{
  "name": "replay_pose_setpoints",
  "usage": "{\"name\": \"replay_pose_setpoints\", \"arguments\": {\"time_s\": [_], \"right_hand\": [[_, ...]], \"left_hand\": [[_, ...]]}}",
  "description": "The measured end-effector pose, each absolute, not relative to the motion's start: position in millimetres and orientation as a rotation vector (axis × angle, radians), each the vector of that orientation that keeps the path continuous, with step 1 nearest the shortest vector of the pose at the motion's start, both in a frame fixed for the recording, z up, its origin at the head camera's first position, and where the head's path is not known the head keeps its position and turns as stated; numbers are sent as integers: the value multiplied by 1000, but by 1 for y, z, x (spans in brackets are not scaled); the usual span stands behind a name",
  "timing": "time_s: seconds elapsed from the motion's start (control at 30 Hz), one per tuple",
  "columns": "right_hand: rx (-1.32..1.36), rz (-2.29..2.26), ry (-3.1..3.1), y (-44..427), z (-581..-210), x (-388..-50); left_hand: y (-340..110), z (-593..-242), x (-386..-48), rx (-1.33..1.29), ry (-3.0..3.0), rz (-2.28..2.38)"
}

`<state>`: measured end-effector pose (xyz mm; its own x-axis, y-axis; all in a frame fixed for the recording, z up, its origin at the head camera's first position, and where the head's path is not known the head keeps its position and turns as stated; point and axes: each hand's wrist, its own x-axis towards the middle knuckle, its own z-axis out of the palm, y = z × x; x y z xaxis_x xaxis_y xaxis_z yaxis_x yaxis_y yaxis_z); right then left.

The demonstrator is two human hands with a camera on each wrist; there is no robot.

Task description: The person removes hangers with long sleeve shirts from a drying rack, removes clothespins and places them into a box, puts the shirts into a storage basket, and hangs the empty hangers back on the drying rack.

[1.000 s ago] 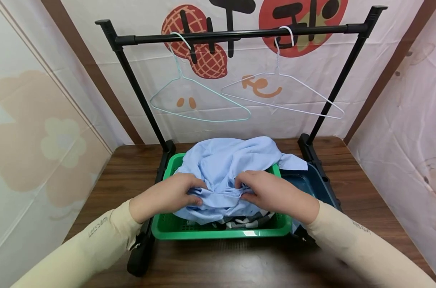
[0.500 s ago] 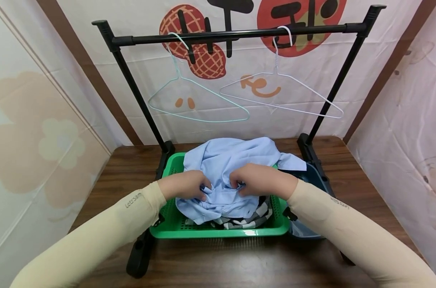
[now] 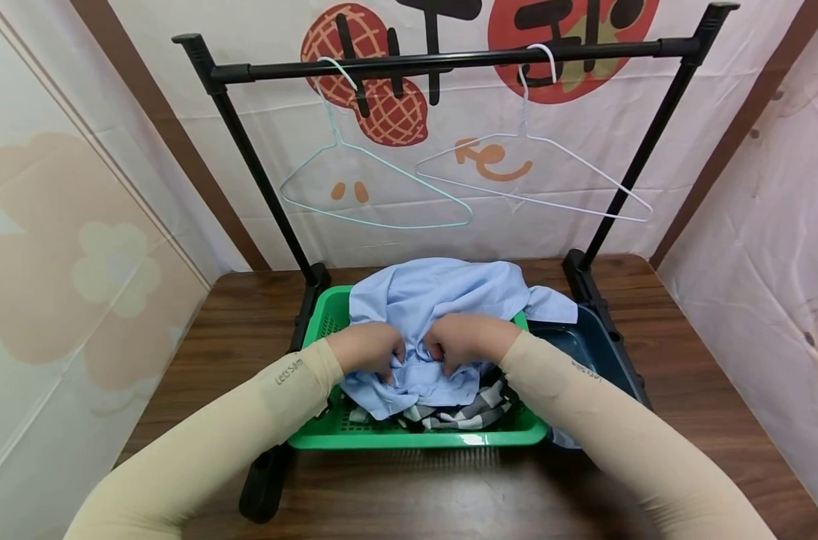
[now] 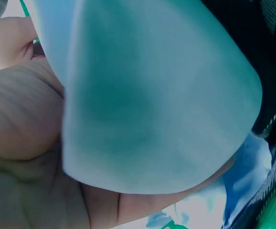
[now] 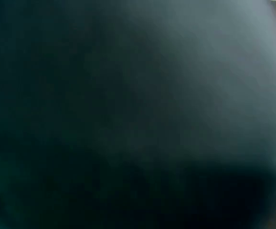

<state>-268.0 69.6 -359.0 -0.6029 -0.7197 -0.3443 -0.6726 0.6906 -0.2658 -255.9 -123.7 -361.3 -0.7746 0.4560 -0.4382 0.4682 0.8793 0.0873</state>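
Note:
A light blue shirt (image 3: pixel 442 289) lies bunched over the green basket (image 3: pixel 415 441), one end of it draping past the right rim. My left hand (image 3: pixel 368 347) grips a fold on the left with curled fingers. Close beside it, my right hand (image 3: pixel 468 337) pinches the same cloth. In the left wrist view a flap of cloth (image 4: pixel 162 105) hides most of the left hand (image 4: pixel 23 114). Dark, blurred cloth fills the right wrist view. Under the shirt, black-and-white checked cloth (image 3: pixel 472 412) shows at the basket's front.
Behind the basket stands a black clothes rack (image 3: pixel 449 61). A mint hanger (image 3: pixel 375 223) and a white hanger (image 3: pixel 537 201) hang from its bar. A dark blue basin (image 3: pixel 584 337) sits right of the basket on the wooden table (image 3: pixel 422 495).
Both hands have moved inward, closer together, gathering the shirt's front folds between them. The left hand's fingers have curled in. More of the checked cloth now shows at the front.

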Motion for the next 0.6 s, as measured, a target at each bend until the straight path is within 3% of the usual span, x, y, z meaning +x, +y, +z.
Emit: {"name": "replay_pose_setpoints", "arguments": {"time_s": [0.33, 0.6], "right_hand": [[-1159, -55, 2467, 65, -365, -262], [-1102, -107, 2419, 71, -348, -263]], "left_hand": [[-117, -365, -245, 744, 2633, -152], [-130, -352, -245, 756, 2581, -21]]}}
